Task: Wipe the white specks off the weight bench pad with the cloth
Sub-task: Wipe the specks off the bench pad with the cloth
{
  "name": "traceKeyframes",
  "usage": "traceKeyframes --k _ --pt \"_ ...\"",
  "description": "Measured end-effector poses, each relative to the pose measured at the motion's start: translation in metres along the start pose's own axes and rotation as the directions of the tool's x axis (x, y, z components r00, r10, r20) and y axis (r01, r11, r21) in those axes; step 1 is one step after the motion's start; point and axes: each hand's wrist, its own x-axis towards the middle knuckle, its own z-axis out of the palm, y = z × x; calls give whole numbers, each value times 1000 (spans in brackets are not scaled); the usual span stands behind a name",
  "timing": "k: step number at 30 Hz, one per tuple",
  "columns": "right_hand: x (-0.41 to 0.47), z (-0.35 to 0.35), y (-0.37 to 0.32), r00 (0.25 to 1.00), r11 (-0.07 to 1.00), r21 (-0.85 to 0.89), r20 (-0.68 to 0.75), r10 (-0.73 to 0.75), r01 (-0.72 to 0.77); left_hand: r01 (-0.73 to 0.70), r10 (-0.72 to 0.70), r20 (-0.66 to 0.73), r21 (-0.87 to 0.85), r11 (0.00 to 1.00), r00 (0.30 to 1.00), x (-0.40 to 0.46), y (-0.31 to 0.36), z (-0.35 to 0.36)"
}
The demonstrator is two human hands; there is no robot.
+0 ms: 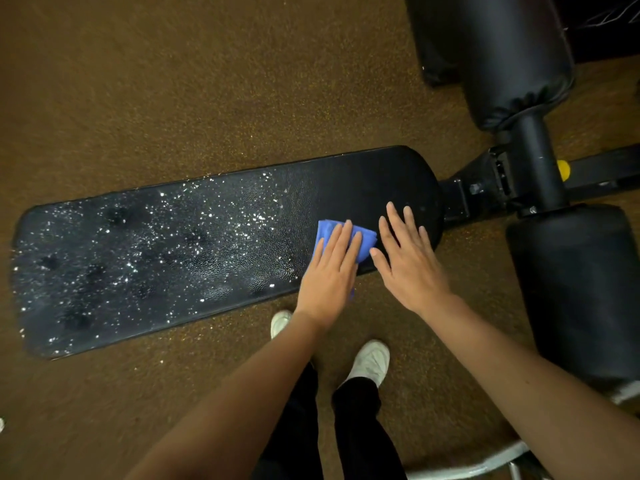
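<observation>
A long black weight bench pad [363, 181] runs from left to right across the view. White specks [180, 237] cover its left and middle parts; its right end looks bare of them. A folded blue cloth [363, 237] lies on the pad near the front edge. My left hand [329, 271] presses flat on the cloth, fingers stretched out over it. My right hand [408, 261] rests flat on the bare pad just right of the cloth, fingers spread, holding nothing.
Two black padded rollers [512, 57] [581, 292] stand on a black post [533, 157] at the bench's right end, next to a yellow knob [563, 169]. My white shoes [370, 362] stand on the brown speckled floor [173, 81] in front. A grey metal frame [485, 465] shows at the bottom right.
</observation>
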Motion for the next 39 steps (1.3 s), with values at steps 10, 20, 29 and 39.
traceKeyframes --k 10,20,29,39 --pt "-16 1 0 996 995 -40 26 87 -86 380 -381 -73 -16 925 922 84 -26 -26" --pt "-21 -3 5 998 998 24 35 57 -58 151 -150 -28 38 988 988 44 -22 -20" --pt "-21 0 8 1000 998 58 -2 25 -25 227 -227 -16 -7 974 974 110 -17 -32" --pt "-18 -6 -15 998 995 94 -37 40 -37 62 -59 30 -95 994 998 44 -6 -35"
